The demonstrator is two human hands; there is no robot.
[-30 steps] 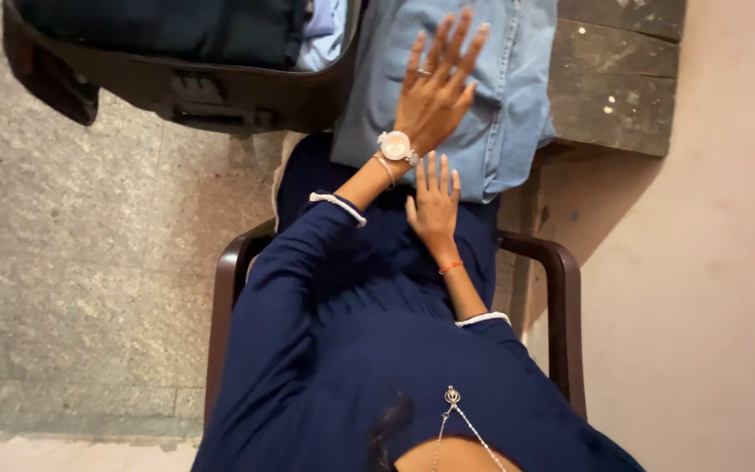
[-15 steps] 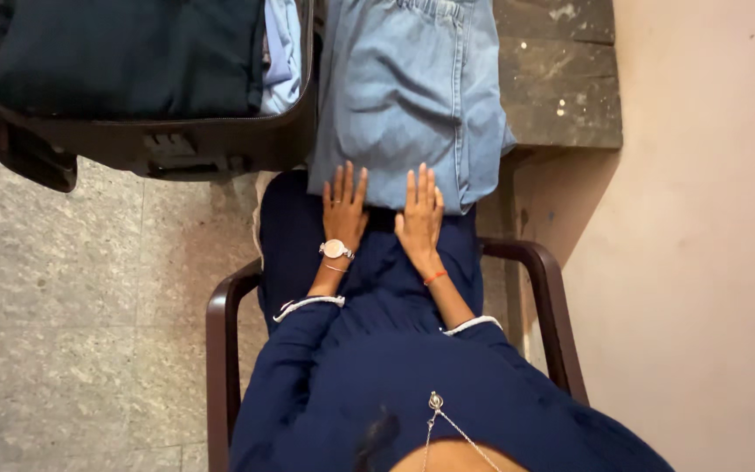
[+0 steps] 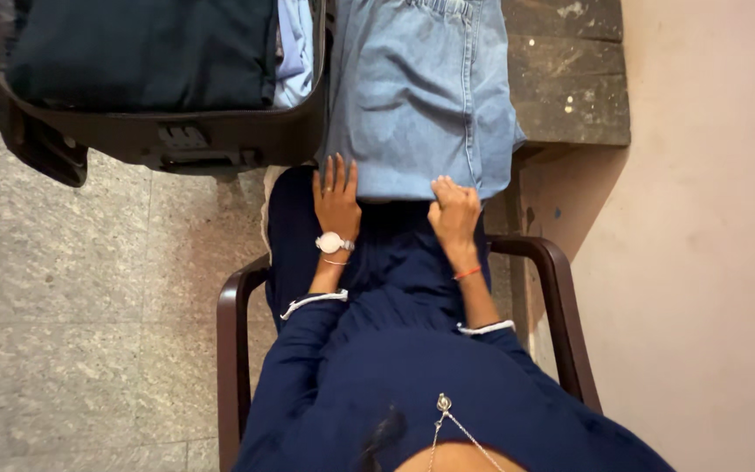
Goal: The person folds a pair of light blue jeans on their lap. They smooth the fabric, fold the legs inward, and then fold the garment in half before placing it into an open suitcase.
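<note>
Open black fabric suitcase (image 3: 146, 131) on the grey stone floor (image 3: 72, 306), packed with dark and pale blue clothing, just beside the folded light-blue denim garment (image 3: 417, 96). Denim garment lies across the person's lap and onto the dark worn table (image 3: 570, 79) ahead. Brown wooden armchair (image 3: 229, 323) seats the person. Left hand (image 3: 336, 197), wearing a wristwatch, rests flat with fingers extended on the garment's near edge. Right hand (image 3: 453, 212), fingers curled, grips the near hem.
</note>
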